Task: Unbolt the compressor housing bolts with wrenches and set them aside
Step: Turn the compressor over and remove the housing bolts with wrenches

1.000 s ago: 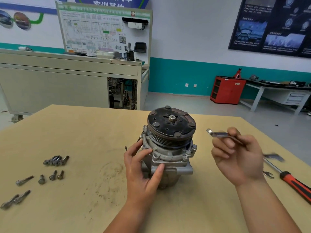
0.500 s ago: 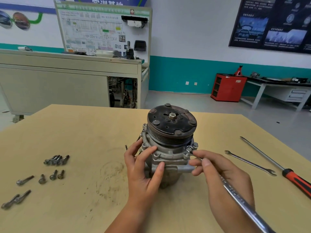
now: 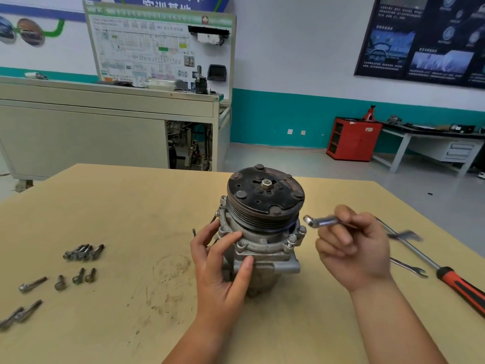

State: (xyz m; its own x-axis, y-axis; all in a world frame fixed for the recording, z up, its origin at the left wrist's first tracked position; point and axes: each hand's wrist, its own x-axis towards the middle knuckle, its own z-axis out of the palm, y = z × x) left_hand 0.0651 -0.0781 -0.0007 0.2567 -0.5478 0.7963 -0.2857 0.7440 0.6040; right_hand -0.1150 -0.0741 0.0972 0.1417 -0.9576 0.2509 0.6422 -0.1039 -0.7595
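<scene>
Workpiece: grey cast-metal compressor [image 3: 262, 256] with a dark grooved pulley on top, standing upright near the middle of the pale wooden table [image 3: 118, 206].
Left hand [image 3: 223, 271]: wrapped on the compressor's left side, fingers curled against the housing flange, thumb pressed on its front face. Forearm comes up from the near table edge.
Right hand [image 3: 351, 250]: raised off the table just right of the compressor, palm turned inward, fingers curled and pinching the shank of a slim silver wrench [image 3: 321, 221].
Wrench attitude: roughly level, head pointing left at the pulley, near it but not touching. Its far end is blurred.
Flange bolts [image 3: 291, 239]: two visible, seated on the right lobe of the housing.
Loose steel bolts [image 3: 84, 252]: lying in small groups on the table's left, well apart from the compressor.
Other tools: second silver open-end wrench [image 3: 409, 269] and a red-and-black-handled screwdriver [image 3: 462, 287] lying flat on the table right of the raised hand.
</scene>
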